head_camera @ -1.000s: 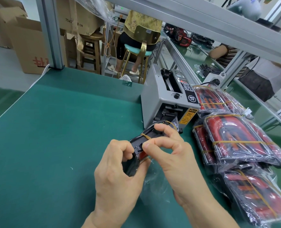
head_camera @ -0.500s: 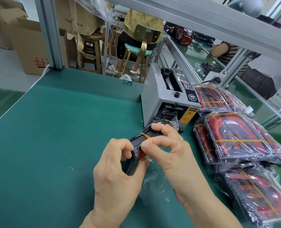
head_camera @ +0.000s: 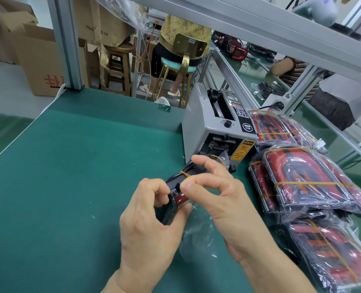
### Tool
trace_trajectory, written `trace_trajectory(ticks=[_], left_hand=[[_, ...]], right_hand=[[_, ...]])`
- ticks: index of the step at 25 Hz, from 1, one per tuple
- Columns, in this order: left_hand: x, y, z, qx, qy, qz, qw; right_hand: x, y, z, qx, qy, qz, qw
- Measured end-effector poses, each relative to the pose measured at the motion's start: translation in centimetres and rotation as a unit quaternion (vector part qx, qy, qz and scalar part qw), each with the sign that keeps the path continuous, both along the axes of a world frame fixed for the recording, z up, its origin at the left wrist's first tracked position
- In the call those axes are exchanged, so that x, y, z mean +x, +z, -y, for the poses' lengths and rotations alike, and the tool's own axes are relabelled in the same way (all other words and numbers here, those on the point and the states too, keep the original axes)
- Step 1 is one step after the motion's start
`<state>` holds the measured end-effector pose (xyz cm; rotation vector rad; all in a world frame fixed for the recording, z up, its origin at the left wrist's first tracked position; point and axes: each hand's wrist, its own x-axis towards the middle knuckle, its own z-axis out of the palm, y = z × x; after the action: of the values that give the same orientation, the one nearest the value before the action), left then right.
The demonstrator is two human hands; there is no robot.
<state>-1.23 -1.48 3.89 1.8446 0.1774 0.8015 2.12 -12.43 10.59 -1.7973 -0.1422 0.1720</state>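
Note:
A black and red part [head_camera: 176,195] in a clear plastic bag, bound by yellow rubber bands, is held above the green mat [head_camera: 69,176] near its middle. My left hand [head_camera: 150,220] grips its near end, thumb underneath and fingers curled over the top. My right hand [head_camera: 215,199] pinches the part's upper edge between thumb and forefinger, the other fingers raised. The loose end of the clear bag [head_camera: 198,231] hangs between my two wrists.
A grey tape dispenser machine [head_camera: 215,127] stands just beyond my hands. Bagged red and black parts [head_camera: 302,182] with rubber bands are piled at the right. Metal frame posts, cardboard boxes, stools and seated people lie beyond the table's far edge.
My hands and the part have stayed almost where they were. My right forefinger and thumb have shifted slightly along the part's upper edge.

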Motion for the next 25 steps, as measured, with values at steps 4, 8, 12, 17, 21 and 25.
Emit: trace_trajectory(ticks=[4, 8, 12, 17, 21, 25], left_hand=[[-0.2, 0.2, 0.2, -0.007, -0.009, 0.010, 1.000], [-0.1, 0.0, 0.1, -0.018, -0.001, -0.005, 1.000], [0.2, 0.1, -0.3, -0.042, -0.020, 0.005, 0.999], [0.6, 0.4, -0.3, 0.065, -0.014, 0.048, 0.997], [0.7, -0.2, -0.5, 0.060, -0.009, 0.047, 0.997], [0.7, -0.2, -0.4, 0.079, -0.004, 0.046, 0.996]], right_hand=[[-0.3, 0.5, -0.7, 0.026, 0.049, 0.001, 0.998], [0.3, 1.7, 0.2, 0.101, 0.027, -0.007, 0.994], [0.0, 3.1, 0.3, 0.170, 0.072, -0.100, 0.978], [-0.3, 3.4, -1.7, 0.111, 0.152, -0.131, 0.974], [0.5, 2.9, -1.8, 0.008, 0.086, -0.055, 0.995], [0.9, 2.1, -1.3, -0.064, 0.052, 0.002, 0.997]])
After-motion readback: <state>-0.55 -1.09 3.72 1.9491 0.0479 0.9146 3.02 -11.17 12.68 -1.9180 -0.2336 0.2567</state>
